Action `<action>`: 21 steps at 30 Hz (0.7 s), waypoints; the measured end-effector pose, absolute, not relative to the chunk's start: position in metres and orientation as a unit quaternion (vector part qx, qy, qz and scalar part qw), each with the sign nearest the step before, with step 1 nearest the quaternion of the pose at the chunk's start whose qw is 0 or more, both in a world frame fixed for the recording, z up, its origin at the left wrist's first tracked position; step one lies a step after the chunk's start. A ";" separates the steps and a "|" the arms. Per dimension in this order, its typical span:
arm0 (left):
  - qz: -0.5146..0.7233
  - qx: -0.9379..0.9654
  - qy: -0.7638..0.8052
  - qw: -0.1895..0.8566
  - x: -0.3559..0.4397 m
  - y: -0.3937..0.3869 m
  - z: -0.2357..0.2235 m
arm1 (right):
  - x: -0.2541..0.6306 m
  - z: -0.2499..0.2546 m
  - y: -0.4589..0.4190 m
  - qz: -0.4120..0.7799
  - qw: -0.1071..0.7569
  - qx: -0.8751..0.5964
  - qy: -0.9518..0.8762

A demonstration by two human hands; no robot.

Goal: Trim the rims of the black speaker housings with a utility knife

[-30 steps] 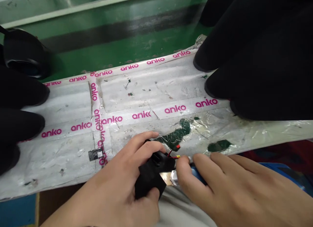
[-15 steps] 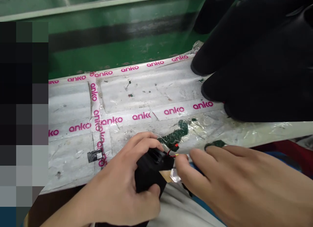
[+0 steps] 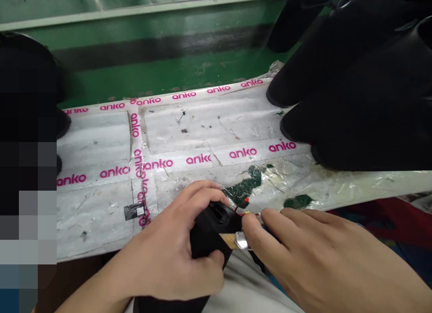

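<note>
My left hand is closed around a small black plastic part held at the near edge of the table. Thin red wires with a small yellow-and-red tip come out of the part's top. My right hand pinches at those wires right beside the black part, with the thumb and forefinger pressed together and the other fingers stretched along. A small shiny silver piece shows just under the right thumb. Both hands sit over my lap, touching the part from either side.
The table is wrapped in plastic and white tape printed "anko" in pink. A heap of black parts fills the far right. More black items lie at the left edge. A green machine frame runs behind. A small black label is stuck near the left.
Both hands stay on the black part and its wires, shifted only slightly. The view has moved a little, and the right fingertips have closed in on the wire tip.
</note>
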State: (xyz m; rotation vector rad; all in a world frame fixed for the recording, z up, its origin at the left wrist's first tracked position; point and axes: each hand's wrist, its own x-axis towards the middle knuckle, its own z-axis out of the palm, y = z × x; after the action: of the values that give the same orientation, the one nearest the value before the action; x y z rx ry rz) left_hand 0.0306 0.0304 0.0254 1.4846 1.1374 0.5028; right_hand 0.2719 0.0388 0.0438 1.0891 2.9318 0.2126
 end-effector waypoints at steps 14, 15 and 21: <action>0.200 0.653 0.475 0.555 0.033 0.032 0.032 | 0.263 0.049 0.037 0.063 0.032 0.375 0.924; 0.202 0.655 0.474 0.553 0.033 0.032 0.031 | 0.263 0.050 0.036 0.060 0.035 0.376 0.924; 0.210 0.671 0.460 0.542 0.036 0.030 0.033 | 0.255 0.063 0.030 0.033 0.029 0.390 0.920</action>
State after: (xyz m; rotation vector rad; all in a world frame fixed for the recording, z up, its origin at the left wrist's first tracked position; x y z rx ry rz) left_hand 0.0356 0.0296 0.0328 1.5924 1.0934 0.4981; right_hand 0.2551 0.0301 0.0633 1.2046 2.8375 0.1019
